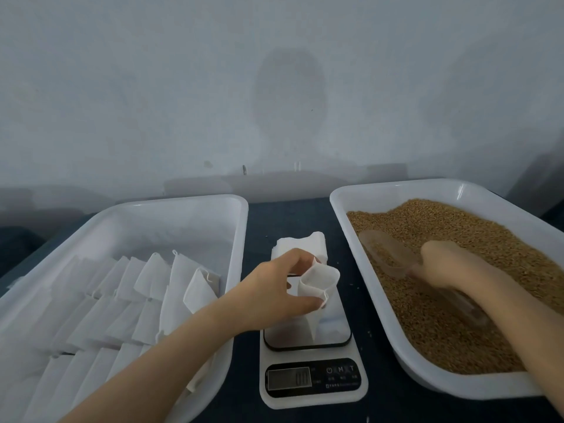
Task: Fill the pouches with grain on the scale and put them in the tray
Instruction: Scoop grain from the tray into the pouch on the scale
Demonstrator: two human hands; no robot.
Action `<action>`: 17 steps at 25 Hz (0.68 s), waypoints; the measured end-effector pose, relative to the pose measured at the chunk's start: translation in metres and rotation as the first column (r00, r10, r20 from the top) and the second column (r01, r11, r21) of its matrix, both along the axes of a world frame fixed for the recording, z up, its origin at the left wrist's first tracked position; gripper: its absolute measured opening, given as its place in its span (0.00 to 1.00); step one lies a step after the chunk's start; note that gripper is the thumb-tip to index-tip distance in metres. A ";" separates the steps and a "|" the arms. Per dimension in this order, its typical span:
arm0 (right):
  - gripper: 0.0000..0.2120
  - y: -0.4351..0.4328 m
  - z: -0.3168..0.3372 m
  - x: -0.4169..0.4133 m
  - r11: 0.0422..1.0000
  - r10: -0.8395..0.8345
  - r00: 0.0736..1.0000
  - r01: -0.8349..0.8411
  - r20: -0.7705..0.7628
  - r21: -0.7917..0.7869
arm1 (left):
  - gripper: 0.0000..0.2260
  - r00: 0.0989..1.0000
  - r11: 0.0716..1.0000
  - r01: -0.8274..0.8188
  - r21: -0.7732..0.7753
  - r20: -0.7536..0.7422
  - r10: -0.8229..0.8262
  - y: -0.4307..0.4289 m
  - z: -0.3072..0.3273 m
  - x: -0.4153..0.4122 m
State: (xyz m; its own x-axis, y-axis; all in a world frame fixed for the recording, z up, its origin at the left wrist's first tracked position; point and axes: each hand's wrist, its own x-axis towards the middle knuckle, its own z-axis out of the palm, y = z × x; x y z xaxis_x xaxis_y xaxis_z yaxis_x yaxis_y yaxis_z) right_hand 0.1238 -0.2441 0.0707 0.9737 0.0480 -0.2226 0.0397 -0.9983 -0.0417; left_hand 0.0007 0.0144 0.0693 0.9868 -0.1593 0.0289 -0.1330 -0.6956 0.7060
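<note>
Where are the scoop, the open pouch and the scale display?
scoop (386, 254), head view, on its clear bowl.
open pouch (323, 279), head view, on its white wall near the mouth.
scale display (289, 378), head view, on the middle of the grey screen.

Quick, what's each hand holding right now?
Left hand: holding a white pouch open over the scale.
Right hand: gripping a clear scoop in the grain.

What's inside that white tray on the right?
Brown grain is heaped in it, and a clear scoop lies in the grain, gripped by the right hand. The floor of the tray is buried, so anything beneath the grain cannot be seen.
</note>
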 end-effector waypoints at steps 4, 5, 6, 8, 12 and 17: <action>0.12 0.003 0.000 -0.003 1.000 -0.008 0.998 0.009 0.065 -0.007 | 0.22 0.999 0.999 -0.035 -0.013 0.018 0.036 0.001 0.001 -0.001; 0.12 0.001 0.001 -0.004 1.000 -0.018 0.996 0.019 0.092 -0.007 | 0.22 0.999 0.999 -0.035 -0.014 0.018 0.036 0.001 0.001 -0.001; 0.11 0.000 0.003 -0.005 1.000 -0.030 0.992 0.031 0.121 -0.002 | 0.22 0.999 0.999 -0.033 -0.014 0.016 0.033 0.001 0.001 0.000; 0.11 -0.002 0.006 -0.007 0.999 -0.052 0.985 0.052 0.162 0.005 | 0.21 1.000 1.000 -0.025 -0.006 0.008 0.025 0.001 0.001 0.000; 0.12 0.009 0.006 -0.011 0.999 -0.014 0.990 0.019 0.138 -0.039 | 0.22 1.000 1.000 -0.016 0.003 -0.004 0.016 0.001 -0.001 0.001; 0.11 0.030 0.002 -0.014 0.998 0.058 0.996 -0.058 0.070 0.004 | 0.23 1.000 1.000 -0.015 0.009 -0.018 0.015 0.001 -0.001 0.002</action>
